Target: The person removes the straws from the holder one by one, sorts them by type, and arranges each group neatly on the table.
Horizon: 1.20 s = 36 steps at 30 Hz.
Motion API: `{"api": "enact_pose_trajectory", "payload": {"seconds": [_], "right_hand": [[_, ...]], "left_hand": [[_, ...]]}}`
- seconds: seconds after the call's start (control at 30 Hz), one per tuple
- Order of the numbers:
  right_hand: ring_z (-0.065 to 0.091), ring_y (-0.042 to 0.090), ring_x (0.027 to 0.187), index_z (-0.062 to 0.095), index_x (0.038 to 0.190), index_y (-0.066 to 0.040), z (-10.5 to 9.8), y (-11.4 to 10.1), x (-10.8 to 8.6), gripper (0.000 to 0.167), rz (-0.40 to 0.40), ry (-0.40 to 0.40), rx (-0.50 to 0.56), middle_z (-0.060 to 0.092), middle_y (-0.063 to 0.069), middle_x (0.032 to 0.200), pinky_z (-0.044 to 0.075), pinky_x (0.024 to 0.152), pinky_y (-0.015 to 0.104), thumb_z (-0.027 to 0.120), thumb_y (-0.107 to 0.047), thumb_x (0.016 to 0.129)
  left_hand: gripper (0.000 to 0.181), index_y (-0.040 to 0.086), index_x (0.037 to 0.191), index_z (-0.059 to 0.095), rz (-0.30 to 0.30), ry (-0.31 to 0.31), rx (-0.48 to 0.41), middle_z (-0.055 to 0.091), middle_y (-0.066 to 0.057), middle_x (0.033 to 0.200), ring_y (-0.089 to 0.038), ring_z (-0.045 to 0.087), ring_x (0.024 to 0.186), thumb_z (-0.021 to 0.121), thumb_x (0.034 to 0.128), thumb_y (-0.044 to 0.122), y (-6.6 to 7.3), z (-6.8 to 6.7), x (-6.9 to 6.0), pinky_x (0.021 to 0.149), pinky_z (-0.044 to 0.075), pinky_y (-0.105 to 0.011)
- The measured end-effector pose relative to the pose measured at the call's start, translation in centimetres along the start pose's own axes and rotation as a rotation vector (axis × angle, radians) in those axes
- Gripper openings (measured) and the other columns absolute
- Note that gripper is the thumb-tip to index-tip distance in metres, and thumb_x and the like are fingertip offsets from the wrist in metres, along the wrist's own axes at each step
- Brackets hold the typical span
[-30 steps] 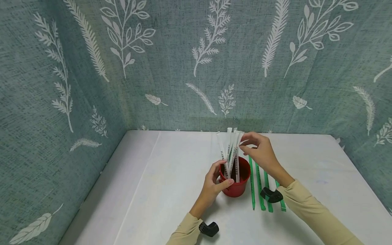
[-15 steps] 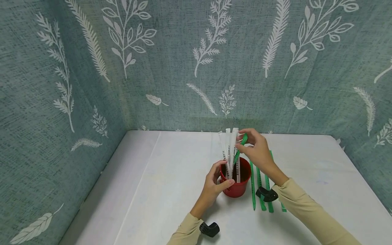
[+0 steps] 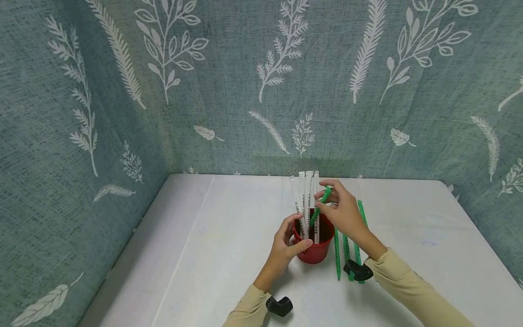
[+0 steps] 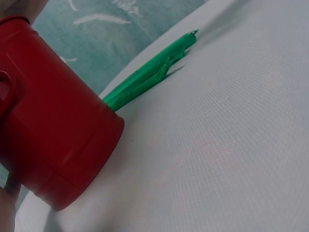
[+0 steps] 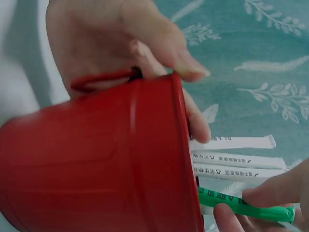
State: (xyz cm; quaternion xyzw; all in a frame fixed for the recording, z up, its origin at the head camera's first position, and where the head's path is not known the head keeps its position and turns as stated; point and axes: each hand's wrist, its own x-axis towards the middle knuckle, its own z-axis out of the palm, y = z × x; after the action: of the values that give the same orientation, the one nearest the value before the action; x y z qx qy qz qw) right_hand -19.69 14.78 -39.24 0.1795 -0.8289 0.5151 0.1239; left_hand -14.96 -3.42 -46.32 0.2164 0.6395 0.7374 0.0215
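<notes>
A small red bucket stands upright on the white table, with several white paper-wrapped straws leaning inside it. My left hand holds its rim from the left, the thumb at the front and fingers at the far side. Above the bucket my right hand pinches a green-wrapped straw near its top end. That straw slants down, its lower end hidden inside the bucket. In the right wrist view, thumb and fingertips meet on the green wrapper, beside the white straws. The bucket's floor is out of sight.
Several more green-wrapped straws lie side by side on the table just right of the bucket, partly covered by my right forearm. A patterned green cloth hangs behind the table's far edge and along the left.
My right hand came down slightly from the white straw tops, and the green straw, hardly visible earlier, now shows in its fingers, lower in the bucket. The white straws shifted; my left hand stayed put.
</notes>
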Motion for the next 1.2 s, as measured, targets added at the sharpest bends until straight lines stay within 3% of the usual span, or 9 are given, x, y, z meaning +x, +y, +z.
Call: {"api": "enact_pose_trajectory", "payload": {"seconds": [0.13, 0.27, 0.53, 0.83, 1.0, 1.2], "right_hand": [[0.066, 0.031, 0.087, 0.043, 0.132, 0.0, -0.3, -0.4, -0.3, 0.054, 0.063, 0.016, 0.076, 0.066, 0.019, 0.098, 0.054, 0.07, 0.032, 0.067, 0.002, 0.084], [0.066, 0.038, 0.086, 0.038, 0.133, 0.004, -0.9, -2.1, -0.7, 0.058, 0.109, 0.048, 0.154, 0.066, 0.025, 0.095, 0.052, 0.067, 0.022, 0.068, 0.004, 0.083], [0.066, 0.037, 0.081, 0.052, 0.108, 0.011, -1.7, -4.0, -0.9, 0.03, 0.067, 0.101, 0.163, 0.065, 0.03, 0.095, 0.055, 0.067, 0.033, 0.066, 0.008, 0.082], [0.066, 0.013, 0.077, 0.054, 0.112, 0.006, -2.6, -2.2, -0.5, 0.032, -0.02, 0.2, 0.169, 0.065, 0.023, 0.095, 0.054, 0.062, 0.029, 0.069, -0.001, 0.084], [0.066, 0.012, 0.078, 0.054, 0.111, 0.005, -3.3, -2.7, -0.3, 0.03, -0.019, 0.247, 0.223, 0.065, 0.022, 0.094, 0.055, 0.061, 0.033, 0.068, 0.0, 0.085], [0.067, 0.012, 0.079, 0.056, 0.109, 0.003, -4.4, -3.6, -0.2, 0.028, -0.036, 0.302, 0.212, 0.068, 0.011, 0.093, 0.054, 0.061, 0.032, 0.068, 0.0, 0.084]], "left_hand": [[0.059, 0.004, 0.138, 0.036, 0.003, 0.001, 0.004, 0.045, -0.014, 0.139, -0.029, 0.043, 0.124, 0.064, 0.0867, 0.011, 0.0, 0.0, -0.1, 0.101, 0.032, -0.047], [0.06, 0.005, 0.139, 0.036, 0.001, -0.006, -0.001, 0.044, -0.013, 0.14, -0.029, 0.043, 0.124, 0.064, 0.0868, 0.012, 0.0, 0.0, -0.1, 0.1, 0.032, -0.046], [0.06, 0.003, 0.138, 0.035, 0.005, -0.007, -0.007, 0.044, -0.015, 0.139, -0.028, 0.043, 0.124, 0.064, 0.0868, 0.012, 0.0, 0.0, 0.0, 0.1, 0.033, -0.046], [0.059, 0.003, 0.137, 0.036, -0.001, -0.003, -0.019, 0.044, -0.016, 0.138, -0.033, 0.042, 0.124, 0.064, 0.0862, 0.009, 0.2, 0.0, -0.1, 0.099, 0.032, -0.053], [0.059, 0.002, 0.137, 0.036, 0.007, -0.003, -0.025, 0.044, -0.019, 0.138, -0.037, 0.042, 0.123, 0.065, 0.0861, 0.01, 0.1, 0.0, -0.1, 0.098, 0.032, -0.055], [0.061, 0.002, 0.138, 0.035, 0.001, -0.011, -0.029, 0.043, -0.017, 0.139, -0.031, 0.042, 0.124, 0.065, 0.0862, 0.011, 0.1, 0.0, -0.2, 0.1, 0.031, -0.053]]}}
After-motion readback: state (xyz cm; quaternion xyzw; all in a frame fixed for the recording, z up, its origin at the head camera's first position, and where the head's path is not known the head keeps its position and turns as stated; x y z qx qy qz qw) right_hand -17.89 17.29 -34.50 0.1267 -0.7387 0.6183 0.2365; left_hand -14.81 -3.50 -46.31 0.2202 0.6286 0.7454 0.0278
